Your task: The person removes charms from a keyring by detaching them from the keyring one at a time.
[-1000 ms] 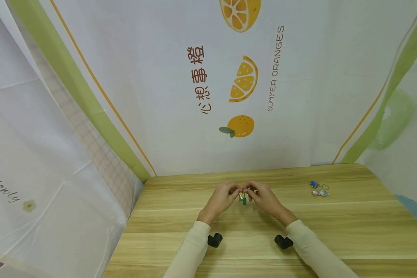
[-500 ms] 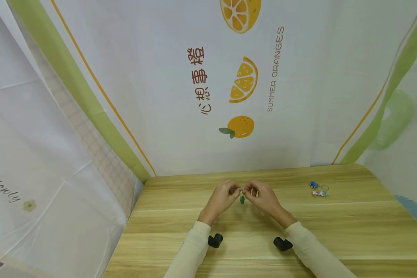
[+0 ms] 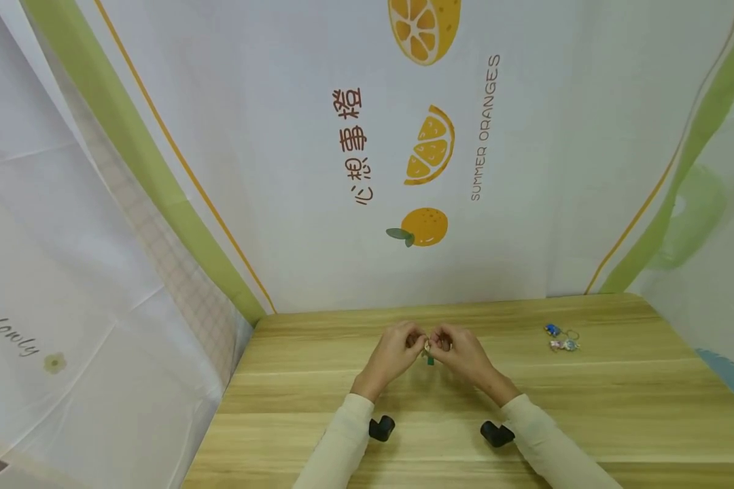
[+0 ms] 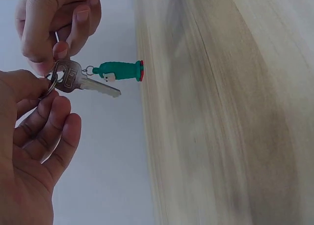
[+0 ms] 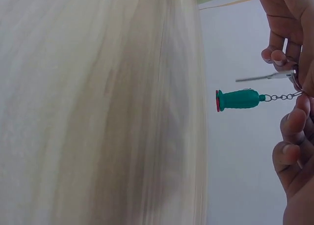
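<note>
My left hand (image 3: 387, 358) and right hand (image 3: 465, 356) meet fingertip to fingertip above the table. In the left wrist view, the left thumb and finger pinch a metal key ring (image 4: 51, 89). Right fingertips pinch at the ring beside the head of a silver key (image 4: 69, 76). A green charm with a red-edged base (image 4: 120, 71) hangs next to the key. Seen from the right wrist, the charm dangles on a short chain (image 5: 281, 97), and the key shows edge-on. Fingers hide part of the ring.
On the right of the wooden table (image 3: 318, 387) lie a blue figure keychain (image 3: 552, 329) with a ring (image 3: 572, 335) and a pink-and-blue figure charm (image 3: 565, 346). A white curtain (image 3: 281, 204) with orange prints stands behind the table. Black devices (image 3: 382, 428) sit at both wrists.
The green charm and key shift and turn beneath the fingertips, and the key's head now shows between the hands. Both hands stay together in nearly the same place. The head view tilts slightly.
</note>
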Demonstrator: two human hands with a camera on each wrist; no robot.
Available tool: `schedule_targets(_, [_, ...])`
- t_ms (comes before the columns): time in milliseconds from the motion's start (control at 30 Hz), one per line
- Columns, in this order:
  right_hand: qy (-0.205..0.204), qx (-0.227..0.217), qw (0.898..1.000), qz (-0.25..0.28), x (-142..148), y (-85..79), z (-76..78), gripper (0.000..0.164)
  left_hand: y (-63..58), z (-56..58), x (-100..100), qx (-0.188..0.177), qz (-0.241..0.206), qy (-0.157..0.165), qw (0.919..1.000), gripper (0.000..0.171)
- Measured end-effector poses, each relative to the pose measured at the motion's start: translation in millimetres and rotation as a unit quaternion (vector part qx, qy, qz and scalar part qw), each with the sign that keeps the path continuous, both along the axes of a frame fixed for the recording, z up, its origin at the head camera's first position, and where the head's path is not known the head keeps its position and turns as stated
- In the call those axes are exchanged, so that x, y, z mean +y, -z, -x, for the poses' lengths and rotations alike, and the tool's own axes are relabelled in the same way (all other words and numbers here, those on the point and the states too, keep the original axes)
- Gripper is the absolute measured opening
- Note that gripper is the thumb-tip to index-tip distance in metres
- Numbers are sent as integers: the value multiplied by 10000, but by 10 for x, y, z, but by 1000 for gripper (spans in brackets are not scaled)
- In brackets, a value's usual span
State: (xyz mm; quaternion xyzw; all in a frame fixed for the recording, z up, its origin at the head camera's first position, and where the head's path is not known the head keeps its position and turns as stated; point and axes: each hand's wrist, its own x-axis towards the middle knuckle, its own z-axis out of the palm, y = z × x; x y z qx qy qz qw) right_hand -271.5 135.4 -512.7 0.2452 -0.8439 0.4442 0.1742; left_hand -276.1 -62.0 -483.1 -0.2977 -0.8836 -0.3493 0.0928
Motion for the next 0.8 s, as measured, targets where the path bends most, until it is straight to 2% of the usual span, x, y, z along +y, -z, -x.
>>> schedule_targets(200, [-204,-119,9997,108,6,1,11,15,-4,15,-24,96,30,-88,9999,11])
schedule_targets(533, [150,-427,9989,-114,-20,15,5,7,3,19,-37,242,0,-45,9997,10])
schedule_targets(800, [258,-581,9978,-166,-36,3,23,7,-18,3,-20,129,-97,28,9999,9])
